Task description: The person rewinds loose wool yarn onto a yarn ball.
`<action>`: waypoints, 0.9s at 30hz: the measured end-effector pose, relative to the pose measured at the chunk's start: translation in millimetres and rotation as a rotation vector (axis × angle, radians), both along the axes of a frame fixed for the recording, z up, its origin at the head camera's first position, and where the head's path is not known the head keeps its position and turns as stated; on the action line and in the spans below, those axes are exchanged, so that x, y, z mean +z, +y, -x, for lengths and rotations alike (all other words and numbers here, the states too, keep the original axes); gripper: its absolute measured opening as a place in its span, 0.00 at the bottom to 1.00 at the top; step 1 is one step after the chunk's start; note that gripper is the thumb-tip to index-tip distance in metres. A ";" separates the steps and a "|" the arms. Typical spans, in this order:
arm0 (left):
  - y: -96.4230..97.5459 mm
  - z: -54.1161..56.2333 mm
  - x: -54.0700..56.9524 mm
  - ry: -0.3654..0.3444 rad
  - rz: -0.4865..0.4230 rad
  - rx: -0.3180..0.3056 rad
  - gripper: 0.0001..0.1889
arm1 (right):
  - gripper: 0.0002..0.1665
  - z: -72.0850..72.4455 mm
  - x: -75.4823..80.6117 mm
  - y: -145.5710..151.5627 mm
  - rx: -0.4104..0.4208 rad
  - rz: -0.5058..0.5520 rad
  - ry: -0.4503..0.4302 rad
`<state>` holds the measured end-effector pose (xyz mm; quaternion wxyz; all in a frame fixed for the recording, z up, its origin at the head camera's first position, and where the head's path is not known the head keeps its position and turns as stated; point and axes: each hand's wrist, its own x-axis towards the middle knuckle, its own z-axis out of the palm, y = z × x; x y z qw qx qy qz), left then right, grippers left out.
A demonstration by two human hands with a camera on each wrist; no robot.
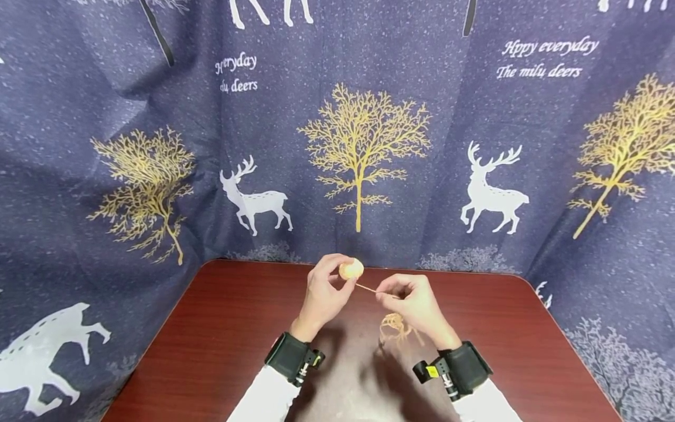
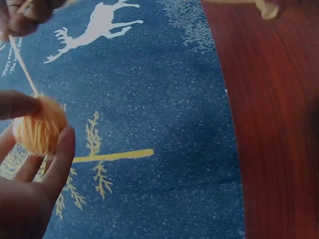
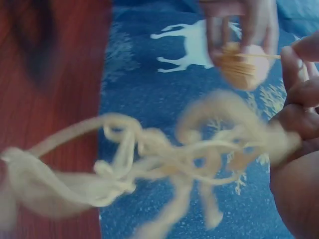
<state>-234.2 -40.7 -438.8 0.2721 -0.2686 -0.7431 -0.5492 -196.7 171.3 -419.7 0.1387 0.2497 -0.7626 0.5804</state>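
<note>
My left hand [image 1: 325, 293] holds a small ball of yellow-orange yarn [image 2: 44, 127] between thumb and fingertips, raised over the table. A taut strand of yarn [image 1: 366, 288] runs from the ball to my right hand [image 1: 416, 298], which pinches it between thumb and fingers. Below the right hand dangles a loose, looped tangle of the same yarn [image 3: 124, 164], blurred in the right wrist view. Part of the ball is hidden behind the left fingers in the head view.
The reddish-brown table [image 1: 211, 328] has rounded far corners and a glossy glare in its middle. Behind it hangs a dark blue cloth [image 1: 327, 176] printed with white deer and golden trees. Each wrist wears a black strap with a small camera.
</note>
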 end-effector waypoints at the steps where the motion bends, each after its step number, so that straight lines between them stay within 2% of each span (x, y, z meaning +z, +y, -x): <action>1: -1.1 -0.3 -1.0 -0.010 0.017 -0.016 0.20 | 0.09 1.0 2.1 1.9 0.010 0.041 -0.005; 5: -4.0 -2.1 -3.4 -0.050 0.050 -0.141 0.20 | 0.11 5.3 7.1 7.0 0.113 0.263 -0.075; 9: -4.3 -5.4 -2.2 -0.132 0.077 -0.330 0.19 | 0.14 12.0 6.0 8.4 0.262 0.508 -0.165; 13: -4.2 -11.0 3.2 -0.220 0.131 -0.513 0.19 | 0.16 20.5 4.4 8.1 0.332 0.653 -0.163; 16: -4.0 -15.8 8.1 -0.238 0.129 -0.619 0.19 | 0.15 26.4 3.5 7.1 0.354 0.718 -0.168; 19: -2.8 -19.8 13.3 -0.235 0.065 -0.697 0.20 | 0.11 30.8 2.3 4.7 0.328 0.753 -0.218; 22: -0.1 -22.2 18.0 -0.241 -0.044 -0.747 0.21 | 0.07 34.2 -0.6 1.4 0.242 0.740 -0.294; 25: 3.5 -22.7 21.8 -0.230 -0.158 -0.748 0.25 | 0.06 36.6 -5.8 -2.5 0.139 0.682 -0.363; 27: 5.8 -22.5 24.0 -0.203 -0.225 -0.716 0.27 | 0.07 37.4 -9.9 -5.0 0.083 0.630 -0.400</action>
